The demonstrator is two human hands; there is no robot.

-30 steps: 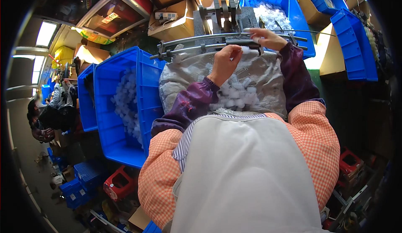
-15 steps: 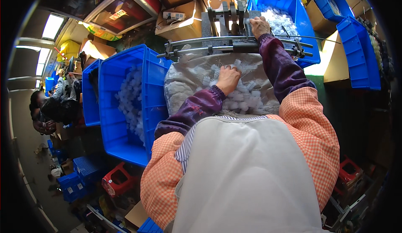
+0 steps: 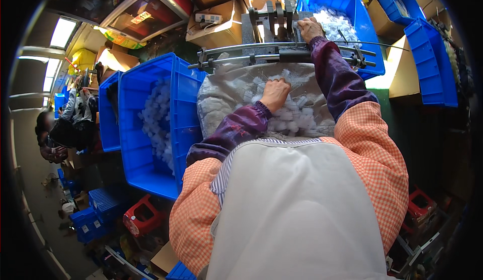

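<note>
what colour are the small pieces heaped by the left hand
The small pieces are whitish, best seen in the head view.

One wide fisheye view looks steeply down and forward from the person's head, the grey apron point(image 3: 297, 209) very near and filling the lower middle. Past it comes the near edge of the grey cloth point(image 3: 216, 98); the machine point(image 3: 280, 20) stands beyond the far edge, farther off. Straight lines bow toward the dark, rounded rim.

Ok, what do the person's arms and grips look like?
The left grip and right grip look ungloved. Shiny dark-purple forearm sleeves gather at the wrists; the left one has reddish marks. Above them, orange-and-white checked upper sleeves.
</note>
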